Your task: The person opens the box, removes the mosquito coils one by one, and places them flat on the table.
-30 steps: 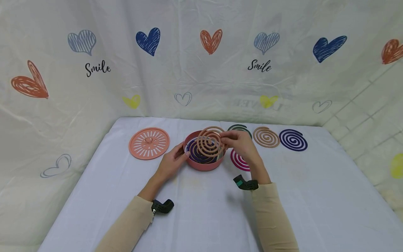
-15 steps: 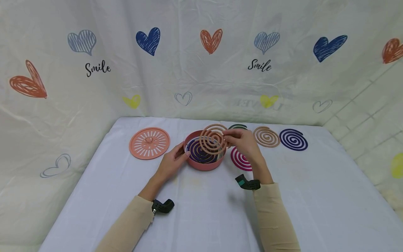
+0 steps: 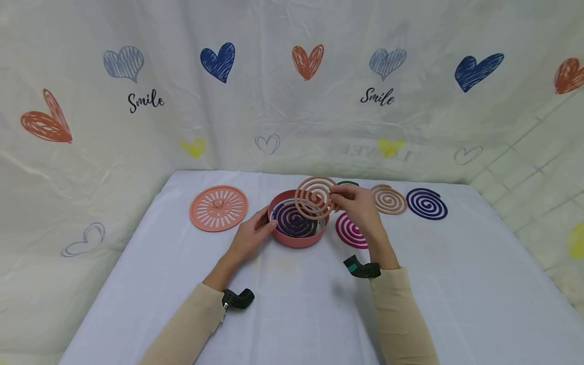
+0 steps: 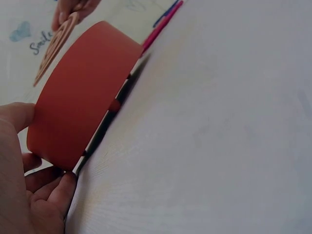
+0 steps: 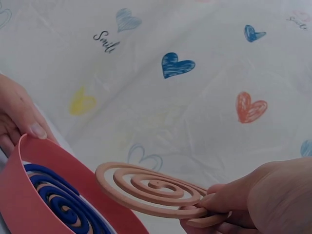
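Observation:
A tan mosquito coil [image 3: 315, 198] is pinched at its right edge by my right hand [image 3: 360, 209], tilted above a round red tin [image 3: 298, 242]. In the right wrist view the held coil [image 5: 151, 190] is clear of the tin's rim. My left hand [image 3: 251, 234] grips the tin's left side, thumb at the rim; in the left wrist view its fingers curl under the tin's lower edge. Inside the tin lies a dark blue coil [image 5: 63, 207], with tan showing between its turns. A magenta coil [image 3: 349, 230] lies beside the tin, partly behind my right hand.
The tin's slotted round lid [image 3: 201, 215] lies at the left on the white tablecloth [image 3: 292, 304]. A tan coil [image 3: 389, 199] and a dark blue coil [image 3: 427, 204] lie at the right. A green coil [image 3: 349, 183] is mostly hidden behind my right hand.
My right hand has lifted the tan coil slightly up and to the right, uncovering more of the blue coil in the tin. My left hand has stayed on the tin.

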### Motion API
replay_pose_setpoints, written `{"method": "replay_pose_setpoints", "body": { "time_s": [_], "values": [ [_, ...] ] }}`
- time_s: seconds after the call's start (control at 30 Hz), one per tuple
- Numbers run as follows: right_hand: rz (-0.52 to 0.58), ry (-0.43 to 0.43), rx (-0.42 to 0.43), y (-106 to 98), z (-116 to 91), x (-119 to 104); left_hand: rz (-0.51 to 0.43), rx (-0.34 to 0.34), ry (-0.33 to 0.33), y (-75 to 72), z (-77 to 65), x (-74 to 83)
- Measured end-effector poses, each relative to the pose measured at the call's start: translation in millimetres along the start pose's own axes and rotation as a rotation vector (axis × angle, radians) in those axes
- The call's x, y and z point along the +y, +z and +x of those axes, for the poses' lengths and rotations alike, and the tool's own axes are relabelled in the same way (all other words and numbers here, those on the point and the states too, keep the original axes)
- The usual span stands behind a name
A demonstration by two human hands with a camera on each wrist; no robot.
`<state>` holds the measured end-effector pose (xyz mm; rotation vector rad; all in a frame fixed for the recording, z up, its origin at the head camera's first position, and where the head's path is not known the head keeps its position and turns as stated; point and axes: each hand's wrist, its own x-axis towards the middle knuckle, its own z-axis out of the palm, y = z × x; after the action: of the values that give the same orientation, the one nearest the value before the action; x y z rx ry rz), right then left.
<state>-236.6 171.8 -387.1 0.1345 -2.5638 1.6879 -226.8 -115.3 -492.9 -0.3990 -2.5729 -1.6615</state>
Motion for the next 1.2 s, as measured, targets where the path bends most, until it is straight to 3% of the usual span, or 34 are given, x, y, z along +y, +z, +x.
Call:
{"method": "replay_pose_setpoints", "body": {
  "time_s": [0.27,0.5,0.9,1.2],
  "values": [
    [0.031,0.006,0.032,-7,-2,1,0.012,-0.001,-0.002,-0.1,0.9,-1.5],
    [-0.039,-0.004,0.049,-18,-7,4,0.009,0.0,0.008,-0.2,1.4,-0.1],
    [-0.063,-0.009,0.075,-36,-18,9,0.009,0.003,0.009,0.5,0.9,0.8],
    [-0.063,-0.059,0.127,-48,-26,14,0.01,0.002,0.0,0.1,-0.6,1.2]
  ]
}}
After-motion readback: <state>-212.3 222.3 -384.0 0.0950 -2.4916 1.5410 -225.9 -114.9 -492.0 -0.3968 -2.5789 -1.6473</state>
